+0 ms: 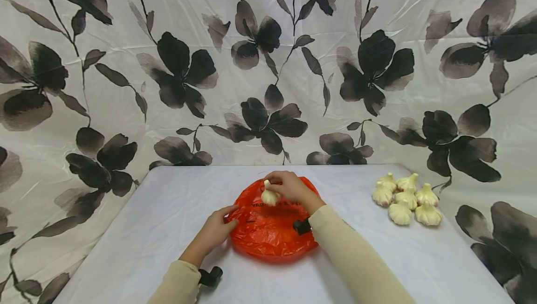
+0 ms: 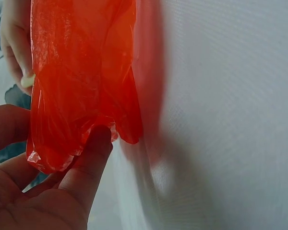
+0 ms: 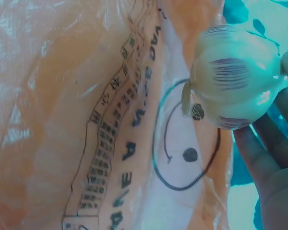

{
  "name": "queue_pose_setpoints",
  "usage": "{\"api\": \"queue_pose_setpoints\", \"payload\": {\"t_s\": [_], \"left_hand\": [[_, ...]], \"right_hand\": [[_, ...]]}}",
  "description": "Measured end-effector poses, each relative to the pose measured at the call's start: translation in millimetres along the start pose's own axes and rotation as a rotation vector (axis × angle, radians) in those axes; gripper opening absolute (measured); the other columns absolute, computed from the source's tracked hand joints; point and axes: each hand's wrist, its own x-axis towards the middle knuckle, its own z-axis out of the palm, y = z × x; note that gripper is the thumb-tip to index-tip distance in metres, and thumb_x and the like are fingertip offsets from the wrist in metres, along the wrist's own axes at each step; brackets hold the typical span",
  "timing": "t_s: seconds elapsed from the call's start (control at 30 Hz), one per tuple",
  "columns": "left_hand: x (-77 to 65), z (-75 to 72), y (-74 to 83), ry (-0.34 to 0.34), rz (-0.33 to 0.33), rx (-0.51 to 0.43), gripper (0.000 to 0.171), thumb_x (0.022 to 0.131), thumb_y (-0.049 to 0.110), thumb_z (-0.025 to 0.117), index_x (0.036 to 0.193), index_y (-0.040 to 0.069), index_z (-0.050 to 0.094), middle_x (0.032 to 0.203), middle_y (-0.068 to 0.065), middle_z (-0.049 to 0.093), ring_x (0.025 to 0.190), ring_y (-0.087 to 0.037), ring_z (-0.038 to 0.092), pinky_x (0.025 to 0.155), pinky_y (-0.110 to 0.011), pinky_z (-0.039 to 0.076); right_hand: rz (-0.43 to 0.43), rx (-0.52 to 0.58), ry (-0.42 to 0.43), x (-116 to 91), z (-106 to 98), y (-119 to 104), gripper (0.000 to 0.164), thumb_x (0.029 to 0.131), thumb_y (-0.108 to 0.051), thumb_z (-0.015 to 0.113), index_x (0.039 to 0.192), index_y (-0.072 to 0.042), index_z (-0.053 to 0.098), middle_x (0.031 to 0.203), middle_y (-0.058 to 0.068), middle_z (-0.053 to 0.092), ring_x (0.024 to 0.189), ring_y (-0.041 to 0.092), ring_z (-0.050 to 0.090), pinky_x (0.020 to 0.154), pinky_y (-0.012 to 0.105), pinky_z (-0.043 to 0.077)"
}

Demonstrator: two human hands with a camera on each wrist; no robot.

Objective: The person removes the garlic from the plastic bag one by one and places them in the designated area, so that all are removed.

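Note:
A red plastic bag (image 1: 268, 236) with black print lies puffed up in the middle of the table. My right hand (image 1: 292, 187) holds a pale garlic bulb (image 1: 270, 198) by its stem above the bag. Close up in the right wrist view, the bulb (image 3: 237, 79) shows purplish streaks, and a smiley face and lettering mark the bag behind it. At the bag's left edge is my left hand (image 1: 216, 228). In the left wrist view its thumb (image 2: 92, 163) lies on the near side of the gathered red plastic (image 2: 81, 62), the other fingers on the far side, pinching it.
Several garlic bulbs (image 1: 406, 198) sit bunched together at the right side of the white-covered table (image 1: 176, 201). Behind the table hangs a white cloth (image 1: 310, 89) with dark flowers. A small black device (image 1: 210, 276) is strapped at the left wrist, another (image 1: 301, 226) at the right.

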Motion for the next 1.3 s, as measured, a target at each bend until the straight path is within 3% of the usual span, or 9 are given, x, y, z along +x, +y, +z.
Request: {"api": "queue_pose_setpoints", "payload": {"t_s": [0.27,0.5,0.67,1.3], "left_hand": [[0.1,-1.3,-1.0,-0.002,0.004,-0.024,0.05,0.093,0.016,0.059,0.142,0.015,0.05,0.141,-0.016,0.05,0.087,-0.018,0.055,0.062,-0.025,0.049],[1.2,-0.4,-1.3,-0.002,0.005,-0.028,0.051,0.093,0.016,0.06,0.142,0.016,0.049,0.139,-0.016,0.051,0.084,-0.018,0.056,0.062,-0.026,0.049],[0.5,-0.5,0.6,0.002,-0.002,-0.028,0.05,0.093,0.017,0.06,0.142,0.016,0.05,0.138,-0.015,0.052,0.084,-0.018,0.055,0.062,-0.025,0.049],[0.3,1.2,2.4,0.027,-0.016,-0.035,0.049,0.094,0.017,0.06,0.142,0.013,0.05,0.141,-0.018,0.051,0.09,-0.02,0.057,0.067,-0.025,0.054]], "right_hand": [[-0.05,-0.013,0.054,-6,-12,0,0.026,0.093,-0.027,0.064,0.115,-0.015,0.069,0.112,0.001,0.071,0.108,0.017,0.065,0.094,0.037,0.052],[-0.032,0.052,0.078,-11,-22,0,0.024,0.092,-0.025,0.066,0.115,-0.018,0.071,0.113,0.002,0.07,0.103,0.016,0.065,0.076,0.029,0.057],[-0.047,0.057,0.105,-16,-33,-1,0.022,0.091,-0.024,0.066,0.113,-0.023,0.072,0.114,0.0,0.071,0.104,0.015,0.065,0.082,0.028,0.057],[-0.079,0.005,0.248,-35,-72,5,0.028,0.094,-0.025,0.063,0.12,-0.016,0.069,0.114,0.006,0.071,0.102,0.021,0.066,0.091,0.039,0.055]]}}
